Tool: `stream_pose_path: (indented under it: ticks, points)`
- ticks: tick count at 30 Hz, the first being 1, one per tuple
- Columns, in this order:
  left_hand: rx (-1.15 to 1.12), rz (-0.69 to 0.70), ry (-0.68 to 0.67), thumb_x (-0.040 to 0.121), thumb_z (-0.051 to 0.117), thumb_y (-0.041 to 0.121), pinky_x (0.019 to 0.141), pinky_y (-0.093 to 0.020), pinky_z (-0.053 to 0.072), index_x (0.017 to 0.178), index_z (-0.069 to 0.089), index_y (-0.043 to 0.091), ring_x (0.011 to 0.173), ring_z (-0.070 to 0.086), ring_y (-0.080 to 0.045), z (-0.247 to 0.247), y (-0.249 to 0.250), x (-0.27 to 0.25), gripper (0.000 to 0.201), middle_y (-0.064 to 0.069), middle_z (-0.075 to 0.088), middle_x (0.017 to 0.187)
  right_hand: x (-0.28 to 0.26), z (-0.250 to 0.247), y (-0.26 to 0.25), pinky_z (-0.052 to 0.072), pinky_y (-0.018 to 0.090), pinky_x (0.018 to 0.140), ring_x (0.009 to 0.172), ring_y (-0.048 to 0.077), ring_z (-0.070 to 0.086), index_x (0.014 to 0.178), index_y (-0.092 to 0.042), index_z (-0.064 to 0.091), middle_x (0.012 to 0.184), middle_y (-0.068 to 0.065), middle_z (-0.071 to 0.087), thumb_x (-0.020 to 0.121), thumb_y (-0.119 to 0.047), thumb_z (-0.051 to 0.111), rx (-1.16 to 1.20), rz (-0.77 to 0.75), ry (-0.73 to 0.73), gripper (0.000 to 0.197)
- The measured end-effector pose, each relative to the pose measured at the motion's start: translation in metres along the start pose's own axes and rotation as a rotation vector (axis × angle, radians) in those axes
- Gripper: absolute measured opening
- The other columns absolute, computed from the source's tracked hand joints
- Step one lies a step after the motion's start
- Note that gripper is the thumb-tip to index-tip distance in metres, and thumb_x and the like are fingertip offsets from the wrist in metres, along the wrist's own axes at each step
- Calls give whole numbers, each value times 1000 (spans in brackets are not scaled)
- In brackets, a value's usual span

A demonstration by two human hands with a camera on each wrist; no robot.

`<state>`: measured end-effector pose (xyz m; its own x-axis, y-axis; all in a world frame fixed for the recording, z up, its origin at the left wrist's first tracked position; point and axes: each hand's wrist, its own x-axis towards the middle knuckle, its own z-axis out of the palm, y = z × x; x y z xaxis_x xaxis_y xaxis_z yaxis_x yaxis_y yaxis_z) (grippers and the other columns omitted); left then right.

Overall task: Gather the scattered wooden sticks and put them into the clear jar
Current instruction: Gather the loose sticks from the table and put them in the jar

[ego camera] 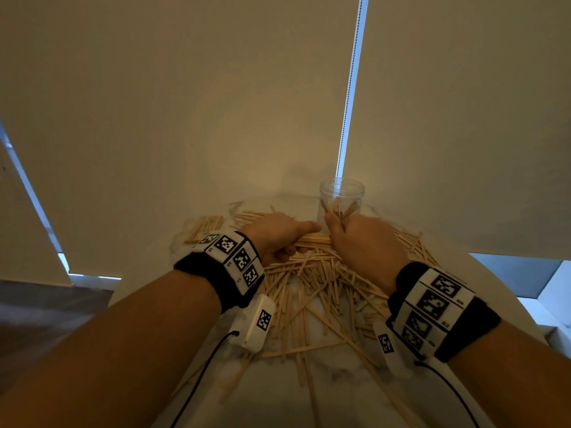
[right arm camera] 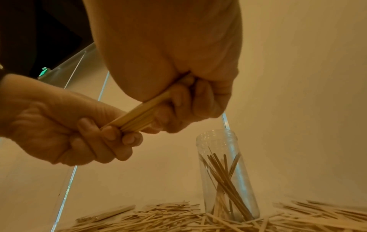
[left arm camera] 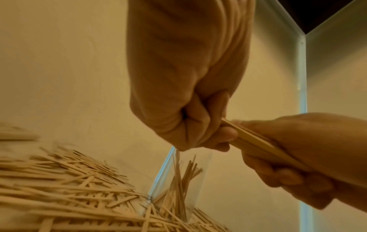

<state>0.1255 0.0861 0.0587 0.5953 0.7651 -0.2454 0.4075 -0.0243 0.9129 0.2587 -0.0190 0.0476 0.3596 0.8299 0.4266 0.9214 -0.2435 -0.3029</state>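
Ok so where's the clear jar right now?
In the head view the clear jar stands upright at the far right edge of the stick pile, just beyond the right hand, with a few sticks already inside.

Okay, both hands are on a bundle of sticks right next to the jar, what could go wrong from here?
1. The clear jar is tall and narrow, with loose sticks heaped round its base; a knock from the right hand could tip it.
2. Sticks already in the jar lean crosswise, so the bundle may snag on them.
3. The left hand and right hand share the bundle; a handover could drop some.
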Motion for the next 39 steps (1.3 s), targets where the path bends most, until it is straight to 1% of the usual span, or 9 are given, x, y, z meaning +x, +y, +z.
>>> stream_pose_path:
  ticks: [6,12,16,19,24,30,32,36,39]
  points:
    - [-194,25,88,98,60,30,35,-17,25,88,62,5,34,37,-7,-2,-4,0,27,-3,57,54,-3,-4,-12,49,32,57,56,16,56,73,-22,60,59,-3,56,101,-61,18,-191,-177,152,64]
    - [-505,52,-5,100,56,39,47,-22,57,95,67,-4,65,72,-22,10,4,-8,45,-17,73,80,6,0,-14,37,28,50,47,19,50,65,-17,57,53,0,52,105,-47,17,-281,-129,218,64]
    - [-491,48,163,87,75,38,34,-17,45,97,68,-1,53,68,-17,11,-1,-3,41,-12,73,69,8,-3,-20,47,33,60,62,16,55,85,-18,64,70,-3,59,105,-50,21,-148,-185,168,58]
    - [-572,6,248,87,75,34,32,-15,40,99,66,2,47,65,-16,12,-1,3,35,-8,70,63,4,-4,-24,44,31,54,64,21,55,92,-20,64,83,0,57,104,-51,27,-314,-242,319,50]
    - [-562,-33,226,96,64,32,30,-14,38,102,65,4,38,60,-13,19,8,17,29,-7,67,55,12,-13,-20,31,25,45,39,19,38,56,-19,50,47,-5,33,104,-53,31,-515,-234,398,62]
    - [-616,-10,104,105,42,41,32,-17,44,98,60,-3,38,59,-15,23,23,41,49,-14,66,60,44,-26,5,27,27,50,44,18,38,60,-18,51,49,-2,37,103,-51,26,-422,-112,323,60]
    - [-638,-7,127,107,38,39,36,-20,49,107,59,-3,48,64,-17,19,29,54,47,-15,69,71,62,-34,21,32,28,52,51,23,48,66,-17,58,54,0,45,101,-52,27,-397,-43,355,59]
    - [-478,10,212,99,52,4,54,-24,57,119,57,-1,70,61,-17,8,36,88,21,-13,66,91,107,-55,52,32,27,50,52,24,47,70,-12,59,62,5,52,100,-46,34,-397,102,379,51]
    - [-228,52,86,79,79,7,76,-34,57,146,37,11,103,56,-21,10,33,121,79,-12,58,123,141,-58,62,31,27,50,51,20,41,64,-14,46,63,4,47,99,-33,43,-441,139,277,40]
